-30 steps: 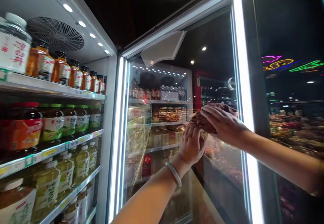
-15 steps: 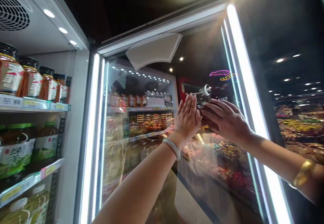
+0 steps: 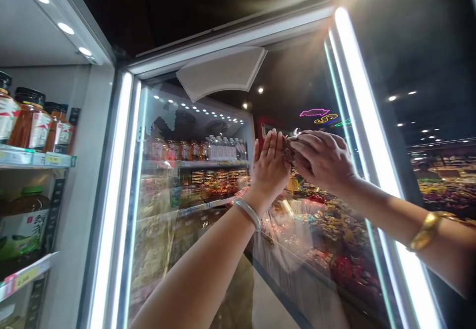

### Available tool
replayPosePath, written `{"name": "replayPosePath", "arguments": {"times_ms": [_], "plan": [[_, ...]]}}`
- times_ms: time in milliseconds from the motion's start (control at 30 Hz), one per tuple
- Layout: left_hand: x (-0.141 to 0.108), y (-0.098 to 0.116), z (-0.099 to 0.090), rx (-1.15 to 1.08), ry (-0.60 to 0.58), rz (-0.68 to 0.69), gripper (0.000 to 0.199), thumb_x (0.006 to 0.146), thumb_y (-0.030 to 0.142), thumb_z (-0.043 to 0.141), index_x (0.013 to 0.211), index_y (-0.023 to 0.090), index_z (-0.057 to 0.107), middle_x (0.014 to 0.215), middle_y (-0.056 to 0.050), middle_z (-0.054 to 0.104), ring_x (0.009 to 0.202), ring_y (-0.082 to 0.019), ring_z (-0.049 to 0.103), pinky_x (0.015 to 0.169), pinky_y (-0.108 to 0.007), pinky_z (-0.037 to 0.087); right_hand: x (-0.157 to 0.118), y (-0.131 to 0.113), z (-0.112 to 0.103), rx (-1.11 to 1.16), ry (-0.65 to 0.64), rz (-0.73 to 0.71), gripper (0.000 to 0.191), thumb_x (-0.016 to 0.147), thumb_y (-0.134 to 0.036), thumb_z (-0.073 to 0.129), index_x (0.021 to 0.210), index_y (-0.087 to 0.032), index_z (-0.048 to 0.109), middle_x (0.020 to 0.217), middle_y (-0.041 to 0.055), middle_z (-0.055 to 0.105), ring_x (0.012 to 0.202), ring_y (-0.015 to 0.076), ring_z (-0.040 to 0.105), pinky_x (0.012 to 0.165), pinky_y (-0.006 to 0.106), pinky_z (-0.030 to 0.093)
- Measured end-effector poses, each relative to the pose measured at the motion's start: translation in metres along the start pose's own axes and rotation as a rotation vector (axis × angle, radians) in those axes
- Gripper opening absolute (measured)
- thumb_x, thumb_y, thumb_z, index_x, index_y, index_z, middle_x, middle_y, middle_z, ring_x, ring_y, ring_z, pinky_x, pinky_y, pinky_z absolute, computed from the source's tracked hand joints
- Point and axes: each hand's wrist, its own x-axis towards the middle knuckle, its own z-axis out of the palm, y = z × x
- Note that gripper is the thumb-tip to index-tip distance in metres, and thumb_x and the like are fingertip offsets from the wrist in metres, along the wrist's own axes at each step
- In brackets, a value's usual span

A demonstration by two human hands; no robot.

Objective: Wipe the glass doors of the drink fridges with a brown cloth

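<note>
Side by side, my two hands are raised in front of the lit glass door (image 3: 219, 240) of a drinks fridge. My left hand (image 3: 271, 163), with a pale bangle on its wrist, lies flat on or just before the glass, fingers stretched upward. My right hand (image 3: 327, 163), with a gold bracelet on its wrist, has its fingers stretched out to the left, their tips close to the left hand. A dark reflection shows behind the right fingers. Neither hand visibly holds anything. Above them, a pale curved panel (image 3: 223, 74) sits on the upper glass.
To the left, fridge shelves carry amber bottles (image 3: 39, 126) with black lids and a green-capped tea bottle (image 3: 28, 225). Bright light strips (image 3: 368, 106) run along the door frame. Produce displays (image 3: 446, 185) stand beyond on the right. The glass mirrors shelves and bottles.
The view has turned slightly, so the shelves sit further left. My right hand has moved up and left, nearer the left hand, covering most of a round shiny reflection.
</note>
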Motion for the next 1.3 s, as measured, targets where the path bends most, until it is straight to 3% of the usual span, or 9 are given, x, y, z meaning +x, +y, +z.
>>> {"name": "replayPosePath", "arguments": {"times_ms": [100,200,333,600,767,900,1033,1167,1300], "plan": [[0.002,-0.008,-0.005,0.027,-0.024,-0.045,0.066,0.106,0.031,0.031,0.169,0.016,0.023,0.176,-0.008,0.028,0.166,-0.022,0.017,0.138,-0.052,0.01,-0.001,0.022,-0.003,-0.005,-0.049,-0.044,0.039,0.102,-0.038,0.051,0.135,-0.029,0.068,0.139,0.006,0.068,0.134,0.0296,0.054,0.114,0.048,0.039],[0.014,-0.016,-0.013,0.054,-0.01,-0.044,0.066,0.105,0.03,0.03,0.169,0.014,0.023,0.177,-0.008,0.026,0.166,-0.021,0.015,0.138,-0.051,0.008,0.033,0.034,0.01,-0.029,0.028,0.131,0.04,0.104,-0.039,0.044,0.135,-0.031,0.069,0.137,0.0059,0.068,0.127,0.0316,0.054,0.103,0.049,0.041],[0.035,-0.031,-0.026,0.086,0.022,-0.046,0.066,0.104,0.026,0.028,0.168,0.009,0.025,0.177,-0.011,0.025,0.166,-0.022,0.015,0.137,-0.052,0.006,0.076,0.014,0.029,-0.016,0.114,0.256,0.036,0.105,-0.041,0.044,0.122,-0.035,0.074,0.135,0.0034,0.069,0.129,0.0336,0.051,0.1,0.054,0.039],[0.029,-0.054,-0.025,0.107,0.002,-0.091,0.065,0.107,0.031,0.027,0.17,0.015,0.022,0.177,-0.007,0.026,0.166,-0.022,0.017,0.138,-0.052,0.011,0.023,0.001,0.011,-0.023,-0.069,-0.123,0.041,0.104,-0.037,0.052,0.143,-0.038,0.063,0.156,-0.0009,0.058,0.15,0.0336,0.038,0.121,0.056,0.031],[0.036,-0.057,-0.023,0.1,0.021,-0.076,0.065,0.106,0.029,0.028,0.169,0.013,0.024,0.178,-0.008,0.024,0.166,-0.022,0.014,0.138,-0.05,0.008,0.067,0.016,0.027,-0.044,-0.026,0.048,0.043,0.107,-0.038,0.044,0.147,-0.036,0.06,0.161,0.0007,0.053,0.154,0.0361,0.033,0.118,0.059,0.029],[0.05,-0.066,-0.026,0.115,0.05,-0.117,0.066,0.105,0.028,0.029,0.168,0.009,0.024,0.177,-0.011,0.024,0.167,-0.023,0.014,0.137,-0.054,0.008,0.102,-0.019,0.045,-0.027,0.043,0.194,0.047,0.107,-0.04,0.041,0.15,-0.032,0.056,0.156,0.0034,0.059,0.136,0.0321,0.049,0.109,0.055,0.036],[0.049,-0.083,-0.029,0.123,0.041,-0.147,0.066,0.105,0.028,0.028,0.169,0.012,0.023,0.177,-0.009,0.025,0.167,-0.024,0.014,0.137,-0.054,0.01,0.074,-0.054,0.04,-0.063,0.004,0.066,0.042,0.107,-0.042,0.041,0.143,-0.035,0.062,0.15,0.0006,0.063,0.126,0.0297,0.051,0.1,0.052,0.037],[0.035,-0.096,-0.034,0.125,0.026,-0.123,0.065,0.106,0.028,0.026,0.169,0.015,0.022,0.178,-0.006,0.023,0.167,-0.021,0.011,0.138,-0.052,0.006,0.039,-0.052,0.026,-0.146,-0.037,-0.078,0.04,0.108,-0.037,0.044,0.144,-0.042,0.059,0.146,-0.0024,0.065,0.121,0.0264,0.051,0.093,0.047,0.035],[0.029,-0.104,-0.041,0.128,0.004,-0.158,0.067,0.104,0.027,0.03,0.169,0.014,0.023,0.178,-0.006,0.025,0.167,-0.022,0.012,0.138,-0.052,0.003,0.067,-0.042,0.034,-0.133,-0.011,0.078,0.036,0.109,-0.04,0.042,0.136,-0.039,0.065,0.139,0.0001,0.068,0.119,0.0279,0.05,0.093,0.048,0.034]]}}
